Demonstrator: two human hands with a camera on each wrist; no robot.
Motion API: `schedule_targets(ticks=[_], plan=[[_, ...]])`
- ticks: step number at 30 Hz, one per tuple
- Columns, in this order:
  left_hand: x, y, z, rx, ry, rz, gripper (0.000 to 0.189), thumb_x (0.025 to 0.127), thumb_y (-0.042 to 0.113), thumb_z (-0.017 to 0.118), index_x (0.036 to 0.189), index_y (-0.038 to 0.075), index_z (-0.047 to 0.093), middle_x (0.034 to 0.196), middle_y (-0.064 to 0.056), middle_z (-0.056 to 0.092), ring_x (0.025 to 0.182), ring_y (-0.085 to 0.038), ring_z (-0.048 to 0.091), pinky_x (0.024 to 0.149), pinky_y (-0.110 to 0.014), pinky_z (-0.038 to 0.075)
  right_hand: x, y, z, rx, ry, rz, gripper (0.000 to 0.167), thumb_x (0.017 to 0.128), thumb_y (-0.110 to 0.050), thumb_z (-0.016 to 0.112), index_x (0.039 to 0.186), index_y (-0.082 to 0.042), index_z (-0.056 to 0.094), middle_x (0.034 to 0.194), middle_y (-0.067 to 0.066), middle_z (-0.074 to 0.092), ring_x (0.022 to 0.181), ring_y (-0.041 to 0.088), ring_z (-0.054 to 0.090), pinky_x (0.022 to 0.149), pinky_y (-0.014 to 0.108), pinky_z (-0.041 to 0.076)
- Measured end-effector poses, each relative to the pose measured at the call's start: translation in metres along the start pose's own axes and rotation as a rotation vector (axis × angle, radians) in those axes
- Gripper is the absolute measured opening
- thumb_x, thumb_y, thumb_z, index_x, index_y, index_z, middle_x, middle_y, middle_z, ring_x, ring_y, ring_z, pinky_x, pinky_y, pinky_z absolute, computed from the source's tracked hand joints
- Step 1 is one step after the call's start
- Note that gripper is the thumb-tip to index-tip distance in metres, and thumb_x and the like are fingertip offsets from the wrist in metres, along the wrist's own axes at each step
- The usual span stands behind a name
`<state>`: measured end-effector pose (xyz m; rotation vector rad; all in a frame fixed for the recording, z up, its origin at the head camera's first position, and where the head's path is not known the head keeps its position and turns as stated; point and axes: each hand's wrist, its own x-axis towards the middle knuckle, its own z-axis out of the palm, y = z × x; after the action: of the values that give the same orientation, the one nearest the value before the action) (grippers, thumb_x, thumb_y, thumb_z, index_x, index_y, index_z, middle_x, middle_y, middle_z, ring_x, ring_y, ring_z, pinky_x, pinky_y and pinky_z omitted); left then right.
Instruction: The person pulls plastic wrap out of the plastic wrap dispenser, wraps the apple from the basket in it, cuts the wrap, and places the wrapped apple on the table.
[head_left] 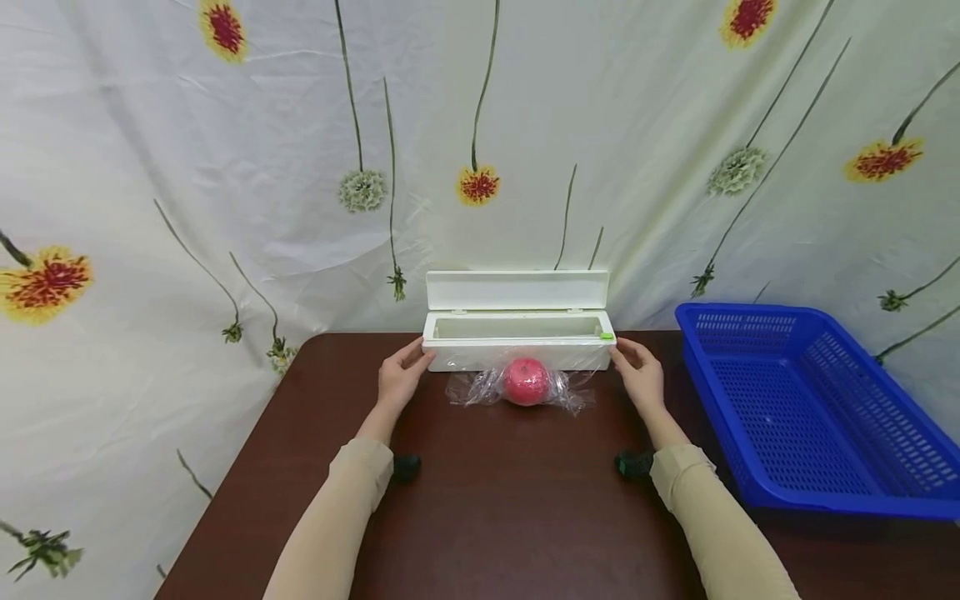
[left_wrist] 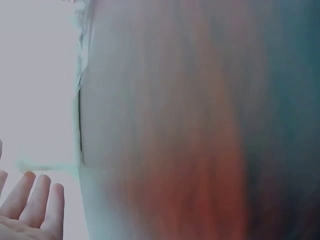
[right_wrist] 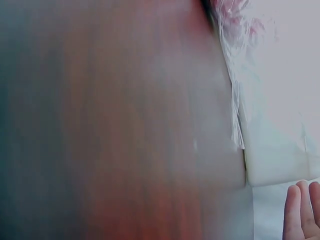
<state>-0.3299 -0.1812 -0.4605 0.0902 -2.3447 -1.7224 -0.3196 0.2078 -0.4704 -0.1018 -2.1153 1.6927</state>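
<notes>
A long white cling film dispenser [head_left: 517, 353] stands at the back of the table with its lid [head_left: 517, 290] raised. My left hand [head_left: 399, 375] grips its left end, thumb near the front corner. At the opposite end my right hand [head_left: 641, 379] holds the other corner in the same way. In front of the box sits a round pinkish-red fruit [head_left: 526, 382], wrapped in clear cling film [head_left: 476, 388] that bunches out on both sides. The left wrist view catches fingers [left_wrist: 37, 200] by the box's end; the right wrist view shows fingers [right_wrist: 302, 210] below its edge.
A blue plastic basket [head_left: 708, 400] stands on the right of the dark brown table [head_left: 517, 500]. Behind the table hangs a white flowered cloth [head_left: 300, 150]. A small green slider [head_left: 607, 336] sits at the dispenser's right end. Dark bands [head_left: 407, 467] show at the wrists.
</notes>
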Motion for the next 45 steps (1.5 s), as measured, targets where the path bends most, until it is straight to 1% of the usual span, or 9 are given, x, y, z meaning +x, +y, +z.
schedule_targets(ticks=[6, 10, 15, 18, 22, 27, 33, 39, 45], plan=[[-0.009, -0.003, 0.004, -0.047, 0.014, 0.020, 0.048, 0.086, 0.024, 0.070, 0.130, 0.012, 0.057, 0.124, -0.012, 0.060, 0.113, -0.025, 0.058, 0.091, -0.038, 0.047, -0.009, 0.000, 0.000, -0.007, 0.001, 0.030, 0.042, 0.089, -0.024, 0.066, 0.122, 0.002, 0.058, 0.120, 0.020, 0.060, 0.096, 0.019, 0.061, 0.069, 0.009, 0.044], [-0.016, -0.004, 0.006, -0.030, 0.003, 0.047, 0.049, 0.087, 0.024, 0.069, 0.132, 0.011, 0.056, 0.125, -0.013, 0.059, 0.114, -0.026, 0.057, 0.091, -0.040, 0.047, -0.015, 0.001, 0.000, -0.019, 0.011, 0.036, 0.041, 0.089, -0.022, 0.066, 0.121, 0.002, 0.059, 0.119, 0.022, 0.060, 0.109, 0.029, 0.057, 0.077, 0.017, 0.044], [-0.026, -0.005, 0.011, -0.009, 0.040, 0.087, 0.047, 0.086, 0.026, 0.070, 0.129, 0.010, 0.058, 0.120, -0.013, 0.062, 0.112, -0.026, 0.058, 0.089, -0.042, 0.048, -0.022, 0.002, 0.000, -0.040, 0.003, 0.048, 0.040, 0.089, -0.023, 0.066, 0.121, 0.000, 0.059, 0.118, 0.021, 0.061, 0.111, 0.030, 0.056, 0.088, 0.038, 0.046], [-0.032, -0.007, 0.015, -0.010, 0.085, 0.108, 0.044, 0.086, 0.026, 0.070, 0.126, 0.010, 0.061, 0.113, -0.013, 0.066, 0.106, -0.025, 0.062, 0.086, -0.041, 0.049, -0.028, 0.003, 0.001, -0.047, -0.003, 0.057, 0.041, 0.089, -0.027, 0.066, 0.120, -0.001, 0.060, 0.118, 0.020, 0.060, 0.111, 0.030, 0.055, 0.089, 0.044, 0.045], [-0.040, -0.012, 0.020, -0.055, 0.126, 0.114, 0.040, 0.085, 0.029, 0.071, 0.120, 0.009, 0.065, 0.108, -0.011, 0.068, 0.101, -0.021, 0.064, 0.082, -0.028, 0.050, -0.033, 0.004, 0.004, -0.034, -0.017, 0.057, 0.043, 0.088, -0.031, 0.067, 0.119, -0.001, 0.061, 0.117, 0.020, 0.061, 0.110, 0.029, 0.055, 0.089, 0.042, 0.045], [-0.051, -0.013, 0.025, -0.131, 0.133, 0.101, 0.039, 0.085, 0.028, 0.070, 0.117, 0.005, 0.067, 0.107, -0.013, 0.068, 0.102, -0.023, 0.062, 0.075, -0.010, 0.045, -0.040, 0.004, 0.008, -0.012, -0.041, 0.057, 0.043, 0.088, -0.031, 0.067, 0.118, -0.001, 0.062, 0.116, 0.020, 0.061, 0.110, 0.028, 0.056, 0.090, 0.040, 0.044], [-0.055, -0.015, 0.029, -0.160, 0.145, 0.109, 0.035, 0.084, 0.030, 0.072, 0.109, 0.005, 0.070, 0.104, -0.011, 0.069, 0.092, -0.016, 0.063, 0.071, -0.013, 0.047, -0.045, 0.002, 0.013, 0.018, -0.048, 0.057, 0.044, 0.087, -0.033, 0.067, 0.117, -0.002, 0.062, 0.119, 0.018, 0.061, 0.112, 0.027, 0.055, 0.092, 0.039, 0.044], [-0.063, -0.011, 0.036, -0.191, 0.147, 0.136, 0.033, 0.084, 0.026, 0.072, 0.106, 0.001, 0.070, 0.100, -0.012, 0.069, 0.085, -0.010, 0.064, 0.069, -0.015, 0.048, -0.052, 0.002, 0.021, 0.034, -0.050, 0.055, 0.042, 0.088, -0.029, 0.068, 0.118, -0.001, 0.061, 0.116, 0.018, 0.062, 0.111, 0.027, 0.056, 0.084, 0.024, 0.046], [-0.073, -0.008, 0.047, -0.215, 0.123, 0.173, 0.032, 0.085, 0.020, 0.071, 0.108, -0.001, 0.068, 0.101, -0.013, 0.069, 0.091, -0.017, 0.065, 0.074, -0.016, 0.049, -0.059, 0.003, 0.030, 0.033, -0.053, 0.024, 0.039, 0.087, -0.025, 0.069, 0.115, 0.001, 0.062, 0.115, 0.018, 0.060, 0.109, 0.029, 0.056, 0.090, 0.036, 0.046]])
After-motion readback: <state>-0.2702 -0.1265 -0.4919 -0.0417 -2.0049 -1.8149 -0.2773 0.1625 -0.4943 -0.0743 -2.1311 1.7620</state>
